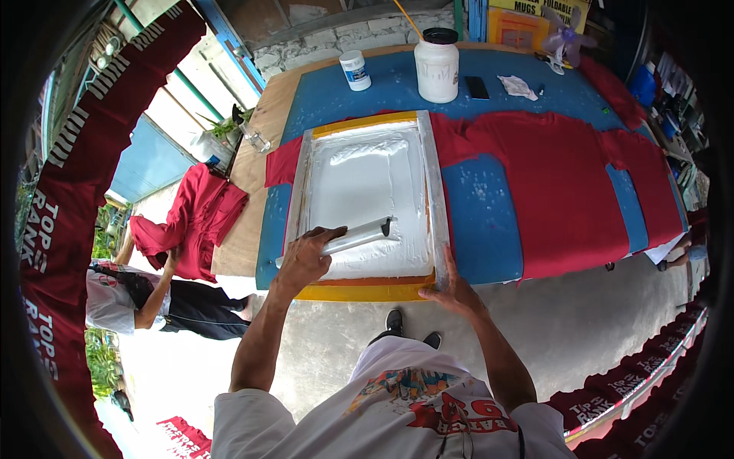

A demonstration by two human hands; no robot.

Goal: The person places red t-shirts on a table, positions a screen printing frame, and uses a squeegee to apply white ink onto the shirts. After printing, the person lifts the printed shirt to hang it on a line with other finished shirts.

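Observation:
A screen printing frame (437,191) lies over a red shirt on the blue-topped table, its mesh coated with white ink (355,187). My left hand (306,260) is closed round one end of a squeegee (358,236), which slants across the near part of the screen. White ink is smeared along the inside edges and heaped at the far end of the mesh. At the near right corner of the frame, my right hand (453,291) grips the wooden edge, thumb toward the yellow-taped near side.
Red shirts (562,191) lie flat to the right. Toward the back stand a large white jar (437,73), a small tub (355,70), a phone (476,88) and a crumpled cloth (518,87). Another person (145,298) holds red garments (195,218) at the left. Printed red shirts (65,222) hang along the left.

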